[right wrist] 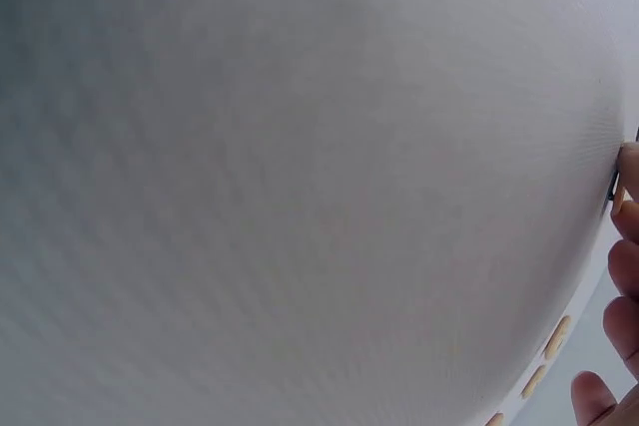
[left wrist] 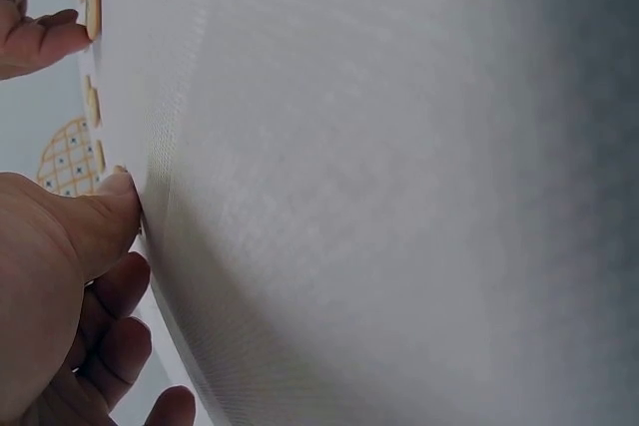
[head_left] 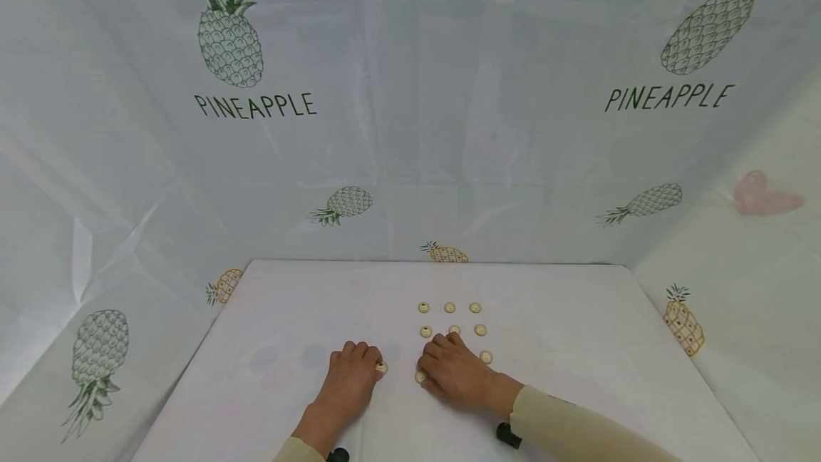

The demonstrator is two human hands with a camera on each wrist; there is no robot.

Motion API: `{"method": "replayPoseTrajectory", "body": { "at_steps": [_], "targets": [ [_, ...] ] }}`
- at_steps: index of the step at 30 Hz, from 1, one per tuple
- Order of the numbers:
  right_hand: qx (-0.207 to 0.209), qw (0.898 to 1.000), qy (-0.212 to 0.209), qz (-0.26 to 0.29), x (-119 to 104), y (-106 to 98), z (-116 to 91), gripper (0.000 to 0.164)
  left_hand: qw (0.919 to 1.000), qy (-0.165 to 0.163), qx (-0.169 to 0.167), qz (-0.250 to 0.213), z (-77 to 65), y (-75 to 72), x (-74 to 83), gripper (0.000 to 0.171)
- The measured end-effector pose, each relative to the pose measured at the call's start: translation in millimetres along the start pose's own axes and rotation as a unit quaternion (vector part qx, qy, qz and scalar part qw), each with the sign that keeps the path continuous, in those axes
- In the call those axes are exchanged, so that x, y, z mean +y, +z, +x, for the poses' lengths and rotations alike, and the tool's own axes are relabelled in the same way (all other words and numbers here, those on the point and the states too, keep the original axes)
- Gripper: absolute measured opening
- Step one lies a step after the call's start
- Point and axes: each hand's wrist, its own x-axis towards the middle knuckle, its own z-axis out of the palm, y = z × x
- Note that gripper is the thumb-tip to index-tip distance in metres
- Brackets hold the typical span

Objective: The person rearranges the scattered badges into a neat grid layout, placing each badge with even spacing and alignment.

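Observation:
On the white table, my left hand (head_left: pixel 351 375) pinches a small round beige button (head_left: pixel 382 367) between thumb and index finger, close to the tabletop. To its right, my right hand (head_left: pixel 457 374) pinches a second beige button (head_left: pixel 420 377) at its fingertips. The left wrist view shows the right hand's button (left wrist: pixel 94 13) edge-on between thumb and finger. In that view the left thumb (left wrist: pixel 112 209) covers most of the button under it. Beyond the right hand lie more buttons in rows, one of them, a middle button (head_left: pixel 454 330), partly hidden by its knuckles.
Three buttons form the far row, including a corner button (head_left: pixel 423 307). Nearer ones include a left button (head_left: pixel 426 331), a right button (head_left: pixel 480 330) and a button (head_left: pixel 486 357) beside the right hand. A pineapple-print cloth (head_left: pixel 442 127) surrounds the white table (head_left: pixel 288 305).

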Motion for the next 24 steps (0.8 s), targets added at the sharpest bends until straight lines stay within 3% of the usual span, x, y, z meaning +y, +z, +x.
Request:
{"method": "replayPoseTrajectory", "body": {
  "at_steps": [12,24],
  "targets": [
    [0.013,1.0,-0.005,0.002,0.1,-0.8,3.7,0.016,1.0,0.004,0.006,-0.005,0.6,1.3,-1.7,0.025],
    [0.04,0.994,-0.043,-0.091,5.2,4.5,3.8,0.027,0.9999,0.0,0.002,-0.011,1.7,3.2,-2.3,0.024]
  ]
}}
